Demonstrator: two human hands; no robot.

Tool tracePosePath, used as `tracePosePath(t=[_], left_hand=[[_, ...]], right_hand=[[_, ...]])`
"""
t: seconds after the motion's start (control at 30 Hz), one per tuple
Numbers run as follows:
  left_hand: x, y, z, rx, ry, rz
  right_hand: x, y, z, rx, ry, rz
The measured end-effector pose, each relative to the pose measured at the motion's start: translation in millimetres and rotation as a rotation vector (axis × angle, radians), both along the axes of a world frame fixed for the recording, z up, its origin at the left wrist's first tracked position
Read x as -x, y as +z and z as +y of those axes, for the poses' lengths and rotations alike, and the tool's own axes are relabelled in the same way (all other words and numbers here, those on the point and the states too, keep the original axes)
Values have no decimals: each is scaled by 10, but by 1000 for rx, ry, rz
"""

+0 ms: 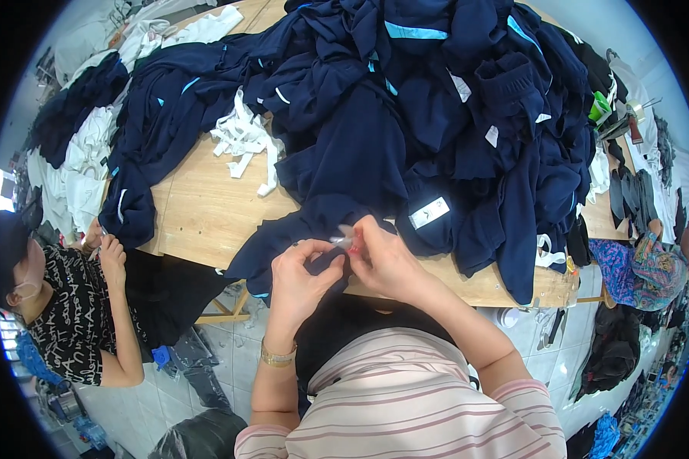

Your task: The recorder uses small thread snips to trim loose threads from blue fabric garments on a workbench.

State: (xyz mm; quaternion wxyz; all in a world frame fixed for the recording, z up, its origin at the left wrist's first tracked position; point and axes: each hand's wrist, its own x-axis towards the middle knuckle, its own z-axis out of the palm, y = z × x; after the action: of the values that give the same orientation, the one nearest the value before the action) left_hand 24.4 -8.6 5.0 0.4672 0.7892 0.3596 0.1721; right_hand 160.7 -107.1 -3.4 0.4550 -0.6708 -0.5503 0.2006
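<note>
At the near edge of the table my left hand (302, 275) pinches a fold of a navy garment (283, 239) between thumb and fingers. Close beside it, my right hand (386, 262) is closed round a small red-and-silver tool (354, 246), which looks like thread snips. Its pale tip is blurred and lies against the cloth by my left fingertips. Part of the tool is hidden by my right fingers. The rest of this garment runs into a large heap of navy clothes (360, 145) in front of me.
White fabric strips (245, 138) lie on the wooden table (199, 203). A white tag (430, 213) rests on the heap. A co-worker (69, 306) handles navy cloth at left; another person in patterned clothing (643, 268) is at far right. Dark plastic bags (203, 436) lie on the floor.
</note>
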Motion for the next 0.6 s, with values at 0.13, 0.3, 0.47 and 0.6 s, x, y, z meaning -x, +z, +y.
tracePosePath(t=[0.13,0.3,0.47,0.6], left_hand=[[14,9,8,-52,-28,-55],[30,30,11,-72,-45,-30],[59,-31,18,-227,-86,-61],[66,-67,7,-219,-61,-118]], right_hand=[[-103,-44,22,62,35,223],[-216,-84,28,189,107,444],[-336,-3,41,342,174,1002],[-353,-91,19,273,183,1376]])
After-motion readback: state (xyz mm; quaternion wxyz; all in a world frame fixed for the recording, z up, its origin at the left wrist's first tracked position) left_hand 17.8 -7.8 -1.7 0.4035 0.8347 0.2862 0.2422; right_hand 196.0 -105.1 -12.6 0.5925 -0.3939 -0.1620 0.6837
